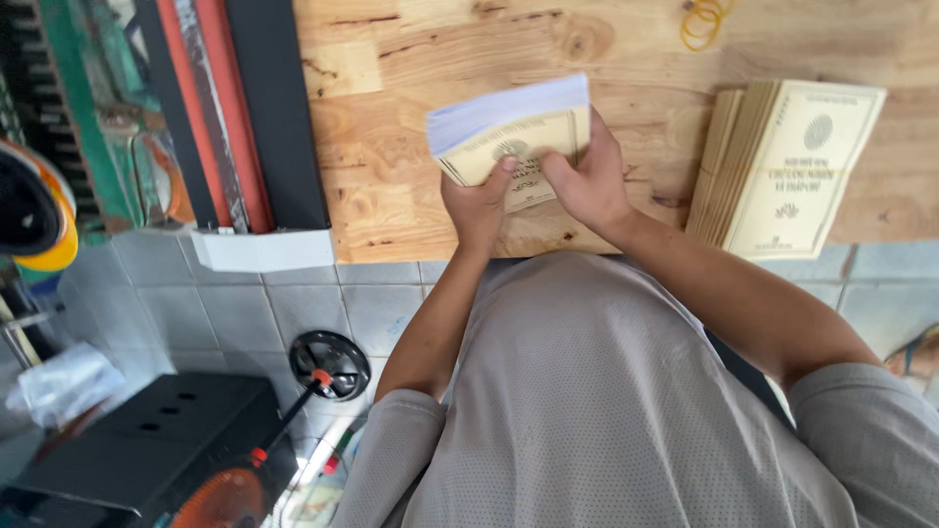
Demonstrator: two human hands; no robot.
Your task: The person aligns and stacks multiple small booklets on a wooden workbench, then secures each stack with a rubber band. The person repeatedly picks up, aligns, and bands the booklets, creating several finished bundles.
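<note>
Holding a thick stack of thin cream booklets [511, 137] upright-tilted above the wooden table [411, 117], the person grips it with both hands at the near edge. Left hand [477, 207]: closed on the lower left of the stack, thumb pressed on the front cover, fingers behind and out of sight. Right hand [590, 181]: closed on the lower right corner and right side, thumb on the cover beside the left thumb. The two hands are close together, almost touching at the thumbs. White page edges face up and away; the printed cover faces the camera. The stack appears lifted off, or just resting by its lower edge on, the table; which one cannot be told. To the right, well apart from the hands, a second pile of like booklets [782, 166] lies flat on the table, fanned slightly at its left side and overhanging the near edge. A few yellow rubber bands [702, 20] lie at the far side of the table, untouched. Judgement on progress: one pile is already set down and squared roughly; the stack in hand is gathered but unbound, with no band round it, so evening-up and setting aside look to remain. Grey tiled floor [245, 303] and a black fan [329, 364] show below the table.
</note>
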